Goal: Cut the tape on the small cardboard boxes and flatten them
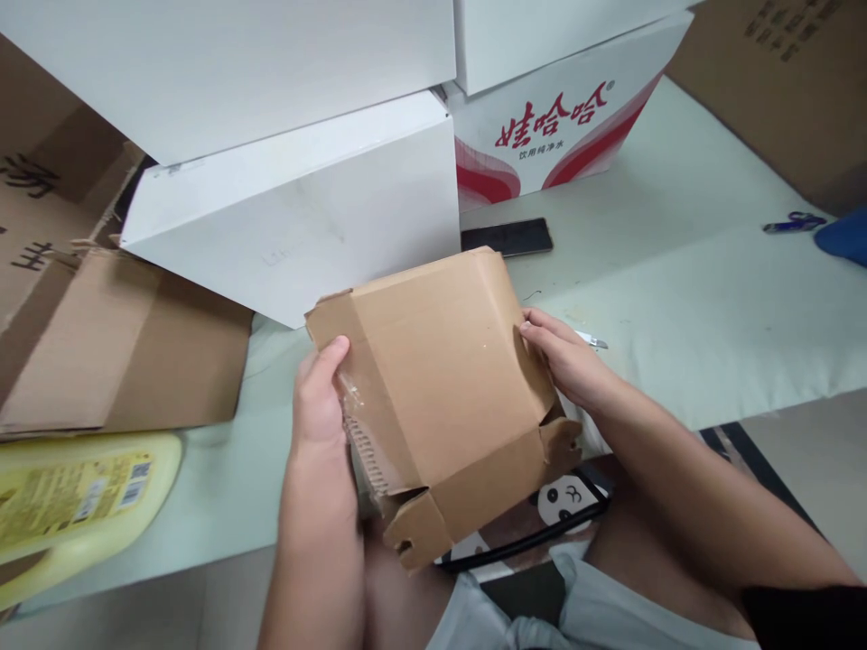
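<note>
Your left hand (318, 393) grips the cardboard box (447, 361) at its left edge, thumb on the upper face, fingers hidden underneath. Your right hand (559, 357) grips the right edge, thumb and forefinger showing; the remaining fingers cannot be made out fully. The cardboard box is tilted, held between both hands over the near edge of the table (697, 307) and partly over your lap. Its near flap stands out with a notched tab at each end; a torn, ridged strip and clear tape show along the left side.

Just beyond the far right corner lies a dark phone (511, 236). A small blade (594, 340) pokes out beside your right hand, its rear part hidden. Far side: a plain white box (325, 217), then a red-printed white box (542, 140) to its right. Left: an open brown carton (128, 334), with a yellow bottle (88, 506) lying nearer. Far right: scissors (792, 223) near a blue object (845, 238), cut off by the view.
</note>
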A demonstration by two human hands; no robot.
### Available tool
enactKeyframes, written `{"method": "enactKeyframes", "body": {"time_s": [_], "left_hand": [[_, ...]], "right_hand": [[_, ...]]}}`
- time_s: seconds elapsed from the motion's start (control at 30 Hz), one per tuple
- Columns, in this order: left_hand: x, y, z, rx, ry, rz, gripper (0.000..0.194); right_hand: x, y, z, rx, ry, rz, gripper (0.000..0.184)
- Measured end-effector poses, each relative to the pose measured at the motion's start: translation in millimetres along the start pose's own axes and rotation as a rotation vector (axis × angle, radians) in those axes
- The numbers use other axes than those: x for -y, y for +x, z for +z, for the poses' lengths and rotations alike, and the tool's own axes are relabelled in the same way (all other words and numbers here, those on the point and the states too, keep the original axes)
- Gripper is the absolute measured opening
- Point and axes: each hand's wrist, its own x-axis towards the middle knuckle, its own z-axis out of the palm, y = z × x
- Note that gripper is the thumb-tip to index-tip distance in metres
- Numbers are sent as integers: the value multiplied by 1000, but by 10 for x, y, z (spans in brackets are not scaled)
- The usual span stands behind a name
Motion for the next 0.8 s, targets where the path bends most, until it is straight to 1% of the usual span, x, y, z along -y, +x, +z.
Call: {"method": "enactKeyframes", "body": {"time_s": [0.07, 0.17, 0.23, 0.37, 0.43, 0.5, 0.57, 0.63, 0.7, 0.8], "left_hand": [[-19, 20, -4, -58, -28, 43, 36], [-44, 74, -31, -164, -78, 173, 39], [-60, 110, -54, -201, -106, 241, 40], [-63, 134, -69, -196, -151, 317, 42], [-50, 124, -61, -178, -132, 357, 39], [-37, 109, -51, -158, -103, 376, 38], [-30, 94, -42, -141, -82, 378, 39], [-27, 84, -32, -129, -73, 370, 38], [-27, 77, -20, -127, -69, 364, 36], [-38, 68, -12, -101, -92, 312, 39]], "right_hand": [[11, -12, -6, 18, 13, -4, 29], [12, -6, -35, 25, 38, -12, 32], [4, 10, -67, 23, 69, -31, 33], [9, 41, -171, 53, 123, -43, 38], [36, 44, -244, 132, 138, -47, 42], [66, 43, -313, 248, 113, -70, 46], [80, 45, -358, 350, 55, -92, 47], [72, 52, -371, 409, 7, -99, 47], [52, 60, -361, 430, 6, -96, 46], [29, 61, -339, 391, 53, -112, 46]]}}
